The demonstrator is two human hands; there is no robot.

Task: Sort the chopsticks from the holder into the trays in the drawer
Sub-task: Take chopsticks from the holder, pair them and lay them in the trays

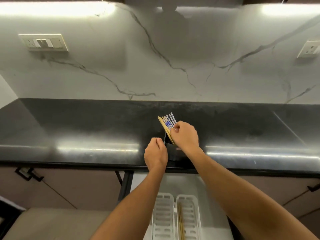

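The chopsticks [167,124], plain wooden and blue-patterned, fan up out of the black holder [173,151]. The curled fingers [176,127] of the right hand [186,135] pinch their upper shafts, likely to pick one kind out. Just left of those fingers the left hand [155,153] curls on the holder's rim, probably steadying it on the table [86,127], while below both wrists the open drawer [204,184] holds two white trays [162,194], a wooden pair [181,222] lying in the right one.

A black holder [170,151] stands at the table's near edge, with patterned chopsticks [170,121] in blue and white and plain wooden chopsticks [163,126] fanned out of it, tilted. Below that edge, the open drawer [187,182] holds two white slotted trays side by side: the left tray [163,215], and the right tray [191,215] with a wooden pair [181,222].
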